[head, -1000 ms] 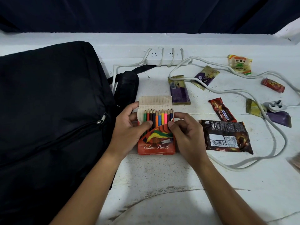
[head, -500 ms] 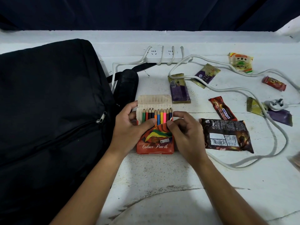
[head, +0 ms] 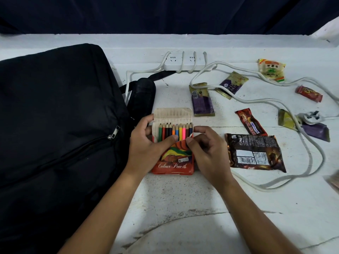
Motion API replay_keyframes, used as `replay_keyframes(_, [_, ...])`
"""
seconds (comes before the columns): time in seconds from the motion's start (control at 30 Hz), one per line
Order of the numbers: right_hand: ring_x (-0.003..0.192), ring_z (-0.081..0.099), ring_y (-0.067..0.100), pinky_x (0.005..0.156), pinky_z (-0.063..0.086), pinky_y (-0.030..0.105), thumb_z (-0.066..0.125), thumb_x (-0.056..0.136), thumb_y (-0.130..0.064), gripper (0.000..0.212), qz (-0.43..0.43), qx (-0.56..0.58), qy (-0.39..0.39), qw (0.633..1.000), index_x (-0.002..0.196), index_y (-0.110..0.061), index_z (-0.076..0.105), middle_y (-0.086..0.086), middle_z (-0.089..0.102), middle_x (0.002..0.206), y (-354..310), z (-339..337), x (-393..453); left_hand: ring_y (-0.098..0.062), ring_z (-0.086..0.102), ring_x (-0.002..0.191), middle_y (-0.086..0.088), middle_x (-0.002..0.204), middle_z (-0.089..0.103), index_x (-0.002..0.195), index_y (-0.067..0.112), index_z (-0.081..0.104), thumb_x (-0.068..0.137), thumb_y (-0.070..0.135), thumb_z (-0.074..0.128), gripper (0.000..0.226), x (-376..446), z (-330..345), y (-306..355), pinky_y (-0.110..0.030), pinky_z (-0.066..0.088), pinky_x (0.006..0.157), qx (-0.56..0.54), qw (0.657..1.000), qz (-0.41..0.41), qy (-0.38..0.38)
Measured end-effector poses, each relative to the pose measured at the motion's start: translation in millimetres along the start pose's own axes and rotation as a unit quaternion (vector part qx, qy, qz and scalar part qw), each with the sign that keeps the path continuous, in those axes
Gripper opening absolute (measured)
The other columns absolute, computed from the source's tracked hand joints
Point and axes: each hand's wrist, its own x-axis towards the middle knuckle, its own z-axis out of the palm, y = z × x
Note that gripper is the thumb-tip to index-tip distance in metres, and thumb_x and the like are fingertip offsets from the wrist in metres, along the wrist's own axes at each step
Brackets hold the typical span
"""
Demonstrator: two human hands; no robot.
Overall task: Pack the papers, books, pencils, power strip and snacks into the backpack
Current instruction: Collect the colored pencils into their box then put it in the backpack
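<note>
A red box of colour pencils (head: 174,162) lies on the white table, its flap folded back and the pencil tips (head: 175,132) showing. My left hand (head: 146,145) grips the box's left side, thumb across its front. My right hand (head: 207,151) holds the right side, fingertips at the box mouth. A black backpack (head: 55,125) lies at the left, zipped shut as far as I can see. The white power strip (head: 185,61) sits at the back, its cable (head: 311,158) looping right. Snack packets lie to the right, the largest a dark bag (head: 255,153).
Smaller snacks are scattered right of the box: two purple bars (head: 201,101), a red bar (head: 250,122), a yellow packet (head: 272,69), a small red one (head: 309,93). The plug (head: 310,118) rests among them. A backpack strap (head: 145,92) lies behind the box.
Both hands have stayed on the pencil box; the box and hands have barely shifted. The view has tilted slightly.
</note>
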Motion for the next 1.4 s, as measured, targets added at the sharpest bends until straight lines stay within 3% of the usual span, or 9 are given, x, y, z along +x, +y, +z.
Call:
replay_keyframes(0.4, [0.061, 0.068, 0.006, 0.052, 0.052, 0.019, 0.065, 0.088, -0.01, 0.017, -0.026, 0.001, -0.008, 1.0, 0.103, -0.009, 0.058, -0.008, 0.068, 0.067, 0.3, 1.9, -0.3, -0.009, 0.072, 0.086, 0.001, 0.097, 0.073, 0.111, 0.022, 0.057, 0.07, 0.008, 0.084, 0.051, -1.0, 3.0, 0.7, -0.017, 0.055, 0.067, 0.019, 0.999, 0.018, 0.023])
replay_keyframes(0.8, [0.062, 0.068, 0.005, 0.053, 0.052, 0.018, 0.066, 0.088, -0.005, 0.017, -0.043, 0.0, -0.014, 0.999, 0.102, -0.002, 0.058, -0.01, 0.068, 0.068, 1.9, 2.3, -0.8, -0.007, 0.071, 0.085, 0.002, 0.097, 0.071, 0.117, 0.014, 0.055, 0.064, 0.016, 0.088, 0.063, 0.5, 4.1, -2.4, -0.018, 0.055, 0.066, 0.048, 0.998, 0.014, 0.04])
replay_keyframes(1.0, [0.061, 0.067, 0.004, 0.051, 0.051, 0.017, 0.063, 0.086, -0.013, 0.015, -0.066, -0.012, -0.014, 0.998, 0.099, -0.012, 0.057, -0.011, 0.067, 0.068, -3.0, 2.5, -0.8, -0.001, 0.069, 0.083, 0.006, 0.096, 0.069, 0.117, 0.012, 0.055, 0.063, 0.016, 0.089, 0.063, -0.6, 6.4, -1.3, -0.013, 0.052, 0.064, 0.057, 0.997, 0.02, 0.053])
replay_keyframes(1.4, [0.06, 0.067, 0.006, 0.05, 0.052, 0.021, 0.063, 0.087, -0.012, 0.02, -0.086, -0.023, -0.016, 0.996, 0.103, -0.002, 0.058, -0.005, 0.068, 0.068, -0.3, 2.3, -2.2, 0.0, 0.067, 0.08, 0.01, 0.088, 0.066, 0.108, 0.02, 0.053, 0.061, 0.026, 0.09, 0.06, -2.2, 9.7, -1.8, -0.016, 0.053, 0.064, 0.075, 0.994, 0.031, 0.069])
